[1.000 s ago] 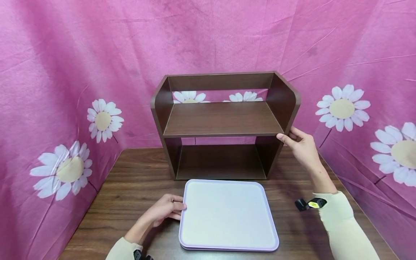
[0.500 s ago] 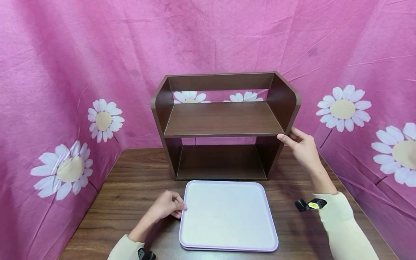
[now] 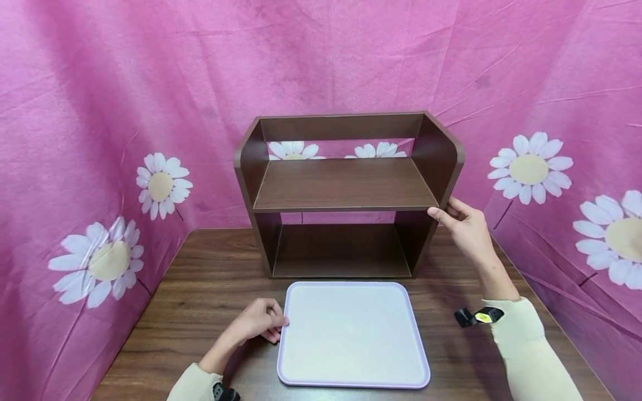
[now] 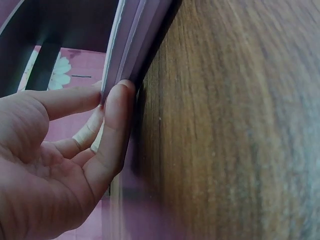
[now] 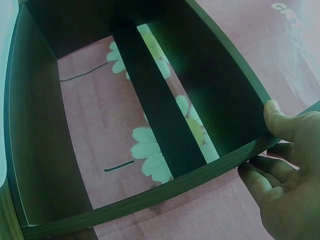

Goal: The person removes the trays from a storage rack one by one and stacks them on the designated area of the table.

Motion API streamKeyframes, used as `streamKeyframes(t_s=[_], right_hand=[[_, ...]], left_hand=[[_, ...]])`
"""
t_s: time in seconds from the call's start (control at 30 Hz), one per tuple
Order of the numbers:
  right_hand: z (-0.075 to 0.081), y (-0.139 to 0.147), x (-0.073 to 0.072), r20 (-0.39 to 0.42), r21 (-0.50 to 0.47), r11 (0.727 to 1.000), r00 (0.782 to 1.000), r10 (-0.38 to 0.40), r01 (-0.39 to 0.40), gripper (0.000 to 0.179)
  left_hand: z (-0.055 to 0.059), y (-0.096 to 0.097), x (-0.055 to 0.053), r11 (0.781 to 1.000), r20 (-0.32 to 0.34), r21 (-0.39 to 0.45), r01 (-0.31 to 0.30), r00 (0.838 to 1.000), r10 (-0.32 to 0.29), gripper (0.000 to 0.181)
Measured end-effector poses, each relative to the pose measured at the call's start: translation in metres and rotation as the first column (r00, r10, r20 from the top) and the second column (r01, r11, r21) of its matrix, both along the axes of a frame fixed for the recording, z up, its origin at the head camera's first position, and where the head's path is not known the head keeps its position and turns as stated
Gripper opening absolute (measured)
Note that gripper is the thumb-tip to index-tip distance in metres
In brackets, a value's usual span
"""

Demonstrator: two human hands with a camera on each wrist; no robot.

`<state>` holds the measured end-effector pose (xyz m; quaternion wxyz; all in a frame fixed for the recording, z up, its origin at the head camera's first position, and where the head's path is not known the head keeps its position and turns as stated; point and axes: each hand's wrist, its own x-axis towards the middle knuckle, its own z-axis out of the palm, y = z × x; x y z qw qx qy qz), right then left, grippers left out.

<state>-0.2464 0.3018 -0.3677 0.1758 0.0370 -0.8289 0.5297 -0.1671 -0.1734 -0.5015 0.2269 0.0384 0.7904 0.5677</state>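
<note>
Flat on the table lies a pale lilac tray [image 3: 351,334] with a white surface. In the left wrist view the tray edges [image 4: 132,40] show more than one layer, so they appear stacked. My left hand [image 3: 258,321] pinches the left rim between thumb and curled fingers. Behind them stands a dark brown two-tier shelf [image 3: 346,184], upright, with nothing on either board. My right hand [image 3: 466,228] grips its right side panel, the thumb on the front edge by the middle board. In the right wrist view the fingers [image 5: 257,182] lie on the panel's outer side.
The wooden table [image 3: 200,278] reaches back to a pink cloth [image 3: 346,55] with printed daisies, which hangs behind and on both sides. Only a narrow strip of table separates the tray from the shelf's lower board.
The tray's far edge has moved slightly toward me, and its near rims now line up more closely. My left fingers have curled in more at the rim. The right hand and shelf stay put.
</note>
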Motion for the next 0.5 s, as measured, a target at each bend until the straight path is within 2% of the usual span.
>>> streamKeyframes(t_s=[0.2,0.37,0.5], right_hand=[[0.001,0.0,0.0,0.0,0.007,1.0,1.0,0.002,-0.002,0.063],[0.003,-0.002,0.0,-0.012,-0.001,1.0,1.0,0.003,-0.003,0.062],[0.004,-0.002,0.002,-0.032,0.005,1.0,0.999,-0.008,0.008,0.061]], left_hand=[[0.002,0.0,0.001,0.999,-0.013,-0.035,0.009,1.0,-0.01,0.016],[0.004,-0.001,-0.004,0.996,-0.06,-0.083,0.016,0.998,-0.021,0.016],[0.006,-0.003,-0.01,0.996,-0.107,-0.089,0.031,0.993,-0.04,0.013]])
